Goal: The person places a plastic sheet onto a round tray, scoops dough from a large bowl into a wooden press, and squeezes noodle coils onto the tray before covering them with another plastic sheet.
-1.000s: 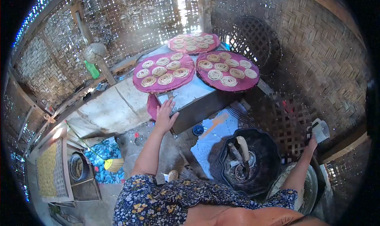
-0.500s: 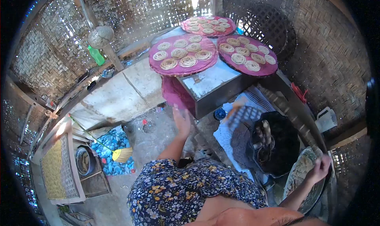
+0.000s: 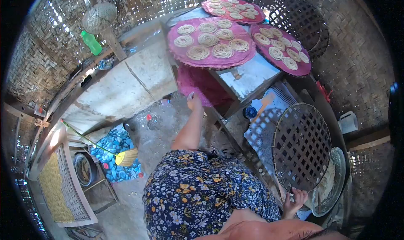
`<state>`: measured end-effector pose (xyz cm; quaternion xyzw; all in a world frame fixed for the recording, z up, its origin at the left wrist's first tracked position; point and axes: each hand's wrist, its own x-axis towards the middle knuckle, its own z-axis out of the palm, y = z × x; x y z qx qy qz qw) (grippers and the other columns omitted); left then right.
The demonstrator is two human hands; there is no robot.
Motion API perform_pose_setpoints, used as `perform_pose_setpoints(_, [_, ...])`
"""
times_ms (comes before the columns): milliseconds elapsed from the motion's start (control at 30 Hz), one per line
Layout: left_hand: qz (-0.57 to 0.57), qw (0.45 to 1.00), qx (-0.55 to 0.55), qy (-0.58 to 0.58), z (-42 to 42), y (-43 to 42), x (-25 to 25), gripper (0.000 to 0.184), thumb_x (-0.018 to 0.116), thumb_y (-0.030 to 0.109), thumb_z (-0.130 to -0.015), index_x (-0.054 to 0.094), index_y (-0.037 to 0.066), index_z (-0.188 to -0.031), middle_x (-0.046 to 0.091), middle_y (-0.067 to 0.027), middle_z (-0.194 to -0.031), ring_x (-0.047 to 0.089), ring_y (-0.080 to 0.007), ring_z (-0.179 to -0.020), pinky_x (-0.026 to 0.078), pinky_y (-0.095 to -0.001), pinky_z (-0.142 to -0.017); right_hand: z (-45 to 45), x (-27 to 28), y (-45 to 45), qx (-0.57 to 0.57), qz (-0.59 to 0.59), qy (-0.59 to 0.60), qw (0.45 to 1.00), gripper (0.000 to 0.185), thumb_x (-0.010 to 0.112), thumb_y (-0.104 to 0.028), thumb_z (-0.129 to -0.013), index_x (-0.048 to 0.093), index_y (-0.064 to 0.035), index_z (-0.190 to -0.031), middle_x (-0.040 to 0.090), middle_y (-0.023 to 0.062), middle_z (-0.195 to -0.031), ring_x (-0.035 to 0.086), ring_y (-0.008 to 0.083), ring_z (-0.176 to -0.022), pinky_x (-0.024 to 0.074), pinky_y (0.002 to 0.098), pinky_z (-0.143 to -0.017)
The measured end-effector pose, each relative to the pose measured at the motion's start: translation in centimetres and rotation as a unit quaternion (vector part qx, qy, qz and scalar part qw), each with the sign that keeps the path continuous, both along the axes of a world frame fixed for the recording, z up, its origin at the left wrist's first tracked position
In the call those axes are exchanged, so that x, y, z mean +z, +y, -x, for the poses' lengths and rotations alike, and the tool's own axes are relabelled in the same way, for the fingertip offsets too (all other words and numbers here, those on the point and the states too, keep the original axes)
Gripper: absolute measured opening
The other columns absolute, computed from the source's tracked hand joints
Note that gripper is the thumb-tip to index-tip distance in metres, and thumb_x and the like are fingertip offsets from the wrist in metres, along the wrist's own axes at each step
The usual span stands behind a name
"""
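My right hand (image 3: 294, 201) grips the lower rim of a round, open-weave bamboo tray (image 3: 302, 145), fingers curled over its edge. The tray is tilted, its lattice face toward me. At the hanging edge of a pink cloth (image 3: 191, 81), my left hand (image 3: 194, 101) has its fingers closed, and the cloth appears pinched in them. Above it, on a white-topped stand (image 3: 248, 81), rests a pink-lined round tray (image 3: 210, 60) bearing several coiled noodle nests (image 3: 208, 40). Beside the bamboo tray sits a wide basin (image 3: 338, 164) with pale contents.
Two more pink-lined trays (image 3: 304, 70) of coils stand at the back right. A broom (image 3: 126, 157) lies over a blue pebble-patterned mat (image 3: 110, 156) at left. A patterned cloth (image 3: 263, 135) and a round blue-lidded container (image 3: 249, 112) lie near the bamboo tray.
The bamboo tray has swung from a blurred, edge-on position to face me, covering the dark basin. My right hand came lower and leftward. My left hand closed at the pink cloth.
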<state>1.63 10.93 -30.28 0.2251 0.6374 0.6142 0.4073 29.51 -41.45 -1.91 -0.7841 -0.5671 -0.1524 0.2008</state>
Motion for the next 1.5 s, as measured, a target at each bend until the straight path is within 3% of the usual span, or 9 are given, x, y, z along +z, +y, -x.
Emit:
perform_pose_setpoints(67, [0.022,0.997,-0.028,-0.071,-0.7,-0.3,4.3,0.033,0.06,0.022,-0.075,0.061,0.0,-0.1,0.063,-0.0151,-0.094,0.06,-0.0232,-0.086,0.045,-0.034,-0.077,1.3,-0.2,0.2,-0.019,-0.004,0.0,1.0,0.029,0.068,-0.009,-0.062,0.06,-0.0056,-0.09,0.055,0.0115,-0.092,0.047,0.031,-0.091,0.0351,0.0454,-0.084])
perform_pose_setpoints(200, [0.079,0.991,-0.083,-0.075,-2.7,5.1,-1.1,0.036,0.06,0.022,-0.074,0.06,0.001,-0.103,0.062,-0.017,-0.098,0.059,-0.0275,-0.092,0.044,-0.0358,-0.081,3.4,0.3,0.0,-0.046,-0.012,-0.029,0.998,0.026,0.066,-0.016,-0.07,0.06,-0.0047,-0.092,0.053,0.014,-0.099,0.047,0.0314,-0.093,0.0366,0.0457,-0.082])
perform_pose_setpoints(300, [0.112,0.993,-0.035,-0.023,-3.1,2.4,7.4,0.035,0.065,0.016,-0.072,0.056,0.0,-0.102,0.061,-0.0144,-0.091,0.059,-0.0265,-0.087,0.046,-0.0334,-0.076,4.9,0.9,0.2,-0.048,-0.005,-0.035,0.998,0.024,0.064,-0.019,-0.075,0.06,-0.0037,-0.094,0.053,0.0148,-0.1,0.047,0.0318,-0.094,0.0381,0.0443,-0.08])
perform_pose_setpoints(500, [0.131,0.985,0.001,-0.111,-3.5,3.2,7.7,0.046,0.07,0.011,-0.065,0.053,0.0,-0.107,0.058,-0.018,-0.103,0.057,-0.0293,-0.093,0.044,-0.0354,-0.082,6.7,1.7,1.1,-0.048,0.014,-0.03,0.998,0.021,0.06,-0.017,-0.079,0.06,-0.0025,-0.094,0.052,0.0166,-0.098,0.048,0.0317,-0.093,0.0393,0.0422,-0.078])
perform_pose_setpoints(767, [0.038,0.983,-0.149,0.104,1.0,2.9,11.4,0.025,0.062,0.018,-0.073,0.063,0.007,-0.096,0.063,-0.0144,-0.094,0.06,-0.0264,-0.09,0.045,-0.0317,-0.078,8.9,2.1,2.6,-0.028,0.024,-0.018,0.999,0.019,0.06,-0.011,-0.079,0.059,-0.0021,-0.095,0.052,0.0155,-0.095,0.048,0.0309,-0.092,0.0399,0.0405,-0.077])
perform_pose_setpoints(867, [-0.046,0.984,-0.104,0.137,4.4,2.0,10.8,0.03,0.062,0.018,-0.073,0.063,0.005,-0.1,0.064,-0.0138,-0.094,0.06,-0.0236,-0.089,0.045,-0.0306,-0.078,9.7,1.6,2.9,-0.026,0.021,0.006,0.999,0.018,0.061,-0.009,-0.078,0.058,-0.0013,-0.095,0.051,0.015,-0.094,0.048,0.0307,-0.092,0.0402,0.0397,-0.076])
perform_pose_setpoints(1167, [0.069,0.993,-0.071,-0.069,9.2,1.9,3.8,0.034,0.066,0.021,-0.07,0.063,0.001,-0.097,0.065,-0.0141,-0.09,0.062,-0.0233,-0.082,0.047,-0.0328,-0.074,10.3,-1.0,7.5,0.07,0.069,0.088,0.991,0.022,0.063,-0.003,-0.068,0.057,-0.0044,-0.089,0.054,0.0131,-0.09,0.051,0.0299,-0.084,0.0402,0.039,-0.073])
perform_pose_setpoints(1367, [0.029,0.998,-0.047,0.039,8.5,1.8,2.1,0.037,0.068,0.022,-0.069,0.06,-0.001,-0.096,0.065,-0.0143,-0.081,0.063,-0.0237,-0.077,0.048,-0.0328,-0.071,10.9,0.3,11.0,0.136,0.058,0.058,0.987,0.023,0.063,0.003,-0.066,0.058,-0.0043,-0.087,0.055,0.0125,-0.088,0.053,0.0299,-0.08,0.0423,0.0366,-0.069])
perform_pose_setpoints(1500, [0.067,0.986,-0.033,0.149,7.2,0.8,3.6,0.041,0.068,0.025,-0.069,0.056,0.0,-0.1,0.056,-0.0151,-0.106,0.052,-0.0293,-0.1,0.04,-0.0369,-0.086,11.1,0.4,12.1,0.151,0.075,0.064,0.984,0.024,0.063,0.004,-0.064,0.058,-0.0036,-0.086,0.056,0.0125,-0.085,0.055,0.0292,-0.076,0.0439,0.0356,-0.065])
